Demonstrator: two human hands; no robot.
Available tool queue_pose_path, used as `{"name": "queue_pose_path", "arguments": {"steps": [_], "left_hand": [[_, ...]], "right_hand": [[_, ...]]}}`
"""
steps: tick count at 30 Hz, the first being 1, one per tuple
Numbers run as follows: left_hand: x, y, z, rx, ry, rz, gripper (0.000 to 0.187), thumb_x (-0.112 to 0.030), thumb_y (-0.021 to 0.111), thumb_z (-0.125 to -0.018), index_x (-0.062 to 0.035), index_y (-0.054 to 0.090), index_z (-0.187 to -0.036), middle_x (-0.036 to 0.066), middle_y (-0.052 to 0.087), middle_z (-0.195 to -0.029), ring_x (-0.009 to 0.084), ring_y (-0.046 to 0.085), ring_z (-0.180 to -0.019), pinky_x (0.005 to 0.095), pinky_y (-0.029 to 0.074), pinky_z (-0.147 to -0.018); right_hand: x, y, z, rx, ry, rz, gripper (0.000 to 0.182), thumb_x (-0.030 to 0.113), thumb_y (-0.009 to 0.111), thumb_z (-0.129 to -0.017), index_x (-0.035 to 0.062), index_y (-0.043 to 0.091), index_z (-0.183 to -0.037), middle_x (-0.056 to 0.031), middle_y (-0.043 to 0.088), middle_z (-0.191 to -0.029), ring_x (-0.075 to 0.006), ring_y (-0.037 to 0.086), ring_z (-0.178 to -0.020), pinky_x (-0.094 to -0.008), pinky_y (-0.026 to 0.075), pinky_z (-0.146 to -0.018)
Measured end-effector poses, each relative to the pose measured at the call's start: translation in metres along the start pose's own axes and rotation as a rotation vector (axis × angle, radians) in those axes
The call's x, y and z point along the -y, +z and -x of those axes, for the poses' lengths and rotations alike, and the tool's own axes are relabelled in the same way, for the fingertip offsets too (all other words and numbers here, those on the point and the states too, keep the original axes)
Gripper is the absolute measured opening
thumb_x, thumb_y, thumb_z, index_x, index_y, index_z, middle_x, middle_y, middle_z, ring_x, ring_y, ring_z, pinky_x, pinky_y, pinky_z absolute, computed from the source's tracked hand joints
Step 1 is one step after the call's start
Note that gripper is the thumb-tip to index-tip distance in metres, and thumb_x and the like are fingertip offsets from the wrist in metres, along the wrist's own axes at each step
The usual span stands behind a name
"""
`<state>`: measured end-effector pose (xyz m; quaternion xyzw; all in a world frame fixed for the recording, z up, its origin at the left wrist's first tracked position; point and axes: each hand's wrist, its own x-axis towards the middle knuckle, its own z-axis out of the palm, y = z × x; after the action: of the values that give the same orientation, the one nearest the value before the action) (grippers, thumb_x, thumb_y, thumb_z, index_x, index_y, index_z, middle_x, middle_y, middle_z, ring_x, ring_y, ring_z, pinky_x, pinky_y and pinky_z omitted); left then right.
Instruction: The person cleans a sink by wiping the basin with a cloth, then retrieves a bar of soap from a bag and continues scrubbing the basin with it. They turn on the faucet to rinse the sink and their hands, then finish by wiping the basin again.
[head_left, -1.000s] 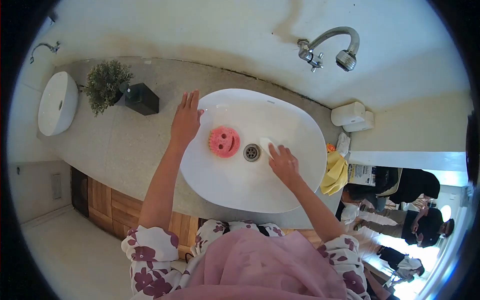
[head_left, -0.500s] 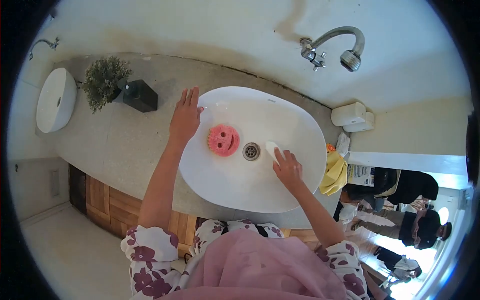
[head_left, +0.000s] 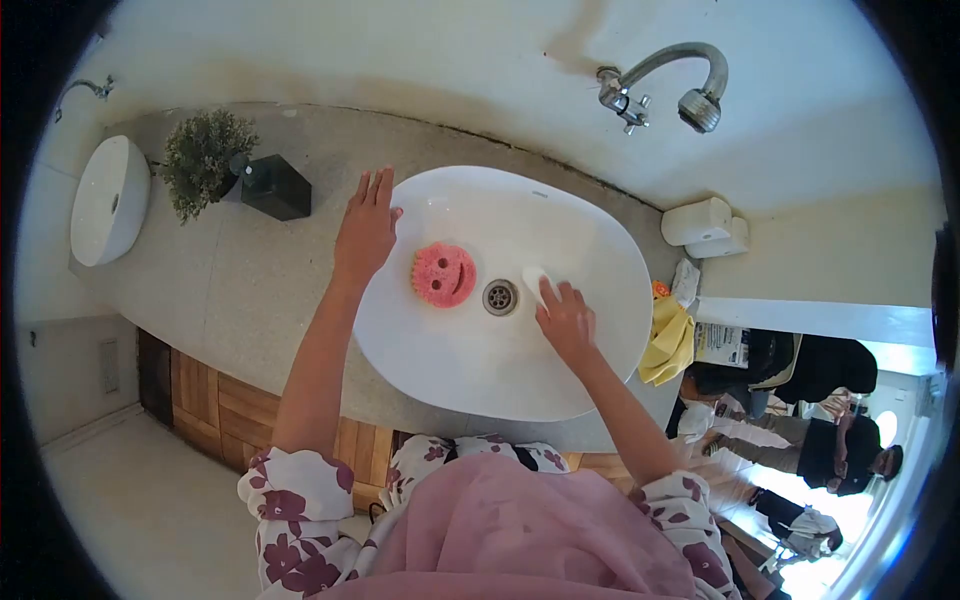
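My left hand [head_left: 366, 232] rests at the left rim of the white oval sink [head_left: 460, 385], fingers stretched out and holding nothing. Inside the basin, right of the metal drain [head_left: 500, 297], my right hand [head_left: 567, 322] has its fingers on a small white object [head_left: 535, 284], partly hidden by them. A pink round sponge [head_left: 443, 275] with a smiling face lies in the basin left of the drain.
A chrome tap [head_left: 680, 60] juts from the wall above the sink. On the counter are a dark soap bottle [head_left: 277, 187], a plant [head_left: 205, 160] and another basin [head_left: 110, 200]. A yellow cloth [head_left: 668, 340] lies right of the sink. People [head_left: 840, 452] stand farther right.
My right hand and the white object have moved slightly left and up towards the drain. My left hand stays at the rim; the whole view has shifted a little.
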<state>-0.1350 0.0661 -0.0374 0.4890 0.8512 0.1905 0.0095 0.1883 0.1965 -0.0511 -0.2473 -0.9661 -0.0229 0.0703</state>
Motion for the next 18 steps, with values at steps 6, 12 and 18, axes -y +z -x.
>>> {"name": "queue_pose_path", "arguments": {"steps": [6, 12, 18], "left_hand": [[0.001, 0.0, 0.002, -0.011, -0.007, 0.036, 0.06, -0.015, 0.057, -0.09, 0.0006, 0.03, -0.141, 0.02, 0.042, -0.141, 0.0373, 0.033, -0.135, 0.0436, 0.034, -0.107], [0.0, 0.0, 0.0, 0.01, -0.012, 0.002, 0.06, -0.017, 0.056, -0.091, -0.0011, 0.029, -0.142, 0.018, 0.041, -0.143, 0.0353, 0.032, -0.136, 0.0439, 0.034, -0.108], [0.001, 0.0, 0.002, 0.0, -0.006, 0.01, 0.06, -0.017, 0.057, -0.09, -0.0011, 0.029, -0.142, 0.018, 0.041, -0.142, 0.0355, 0.032, -0.136, 0.0447, 0.034, -0.107]], "right_hand": [[0.003, 0.0, -0.02, -0.153, -0.054, 0.003, 0.043, 0.016, 0.067, -0.074, 0.0095, 0.061, -0.117, -0.0088, 0.057, -0.089, -0.0218, 0.061, -0.073, -0.0293, 0.056, -0.057], [-0.007, 0.001, 0.002, -0.023, -0.026, 0.057, 0.043, 0.015, 0.066, -0.076, 0.0093, 0.06, -0.118, -0.0086, 0.056, -0.087, -0.0211, 0.061, -0.075, -0.0293, 0.056, -0.057], [-0.005, 0.002, -0.017, -0.056, -0.044, 0.026, 0.047, 0.017, 0.067, -0.074, 0.0101, 0.058, -0.12, -0.0088, 0.057, -0.09, -0.0207, 0.061, -0.076, -0.0303, 0.057, -0.057]]}}
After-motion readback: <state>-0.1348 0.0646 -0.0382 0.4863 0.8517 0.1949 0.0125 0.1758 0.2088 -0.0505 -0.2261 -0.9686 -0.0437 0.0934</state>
